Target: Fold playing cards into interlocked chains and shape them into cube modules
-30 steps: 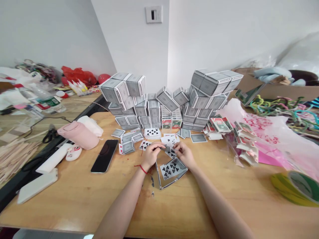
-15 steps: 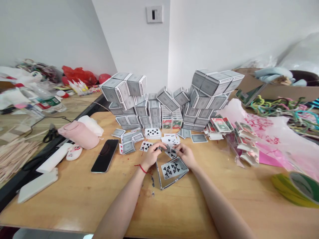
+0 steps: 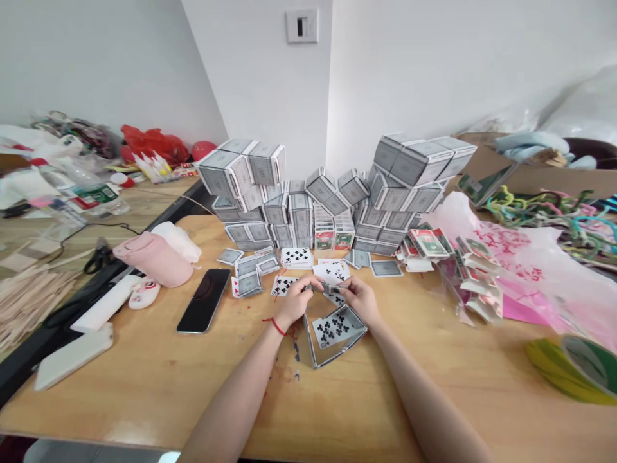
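Observation:
My left hand (image 3: 295,301) and my right hand (image 3: 357,298) meet over the middle of the wooden table (image 3: 144,379). Both pinch the far edge of a half-built box of playing cards (image 3: 332,331), whose inner face shows a card of clubs. Its near walls stand on the table. Loose cards (image 3: 289,257) lie just beyond my fingers. Behind them rises a pile of finished grey card cubes (image 3: 308,193).
A black phone (image 3: 203,308), a pink pouch (image 3: 154,258) and white items (image 3: 72,355) lie to the left. Card packs (image 3: 472,270) and a pink plastic bag (image 3: 530,263) sit to the right, a green tape roll (image 3: 573,370) near the right edge.
Both hands have stayed pinched on the card box's far edge with only small finger shifts. The view has drifted slightly.

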Demonstrator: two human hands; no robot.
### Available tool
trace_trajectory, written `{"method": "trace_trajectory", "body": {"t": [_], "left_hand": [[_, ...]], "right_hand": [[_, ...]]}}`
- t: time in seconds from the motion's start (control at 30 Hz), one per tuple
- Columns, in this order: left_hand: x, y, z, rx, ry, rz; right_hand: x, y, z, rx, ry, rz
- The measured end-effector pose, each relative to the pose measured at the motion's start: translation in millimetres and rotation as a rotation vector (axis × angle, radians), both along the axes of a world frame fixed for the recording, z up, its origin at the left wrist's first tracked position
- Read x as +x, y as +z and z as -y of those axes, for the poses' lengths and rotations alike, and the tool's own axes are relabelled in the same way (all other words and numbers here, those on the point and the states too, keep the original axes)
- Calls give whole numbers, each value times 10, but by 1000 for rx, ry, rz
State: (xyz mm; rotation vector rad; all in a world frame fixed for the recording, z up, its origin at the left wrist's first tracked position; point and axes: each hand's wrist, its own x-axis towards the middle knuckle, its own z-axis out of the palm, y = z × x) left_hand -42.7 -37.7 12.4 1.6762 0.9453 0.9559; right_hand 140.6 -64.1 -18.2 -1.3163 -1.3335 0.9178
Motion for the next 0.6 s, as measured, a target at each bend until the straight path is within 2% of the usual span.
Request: {"method": "trace_trajectory", "body": {"t": [0.1, 0.23, 0.43, 0.5, 0.6], "left_hand": [[6, -7, -2, 5, -1, -1], [11, -17, -10, 5, 33, -16], [16, -15, 1, 12, 55, 16], [15, -14, 6, 11, 65, 24], [15, -16, 5, -9, 59, 30]], "right_hand": [[-3, -9, -2, 6, -45, 26], [-32, -9, 0, 164, -245, 178], [-47, -42, 19, 225, -461, 235], [-53, -50, 28, 260, -457, 299], [-84, -55, 39, 239, -333, 287]]}}
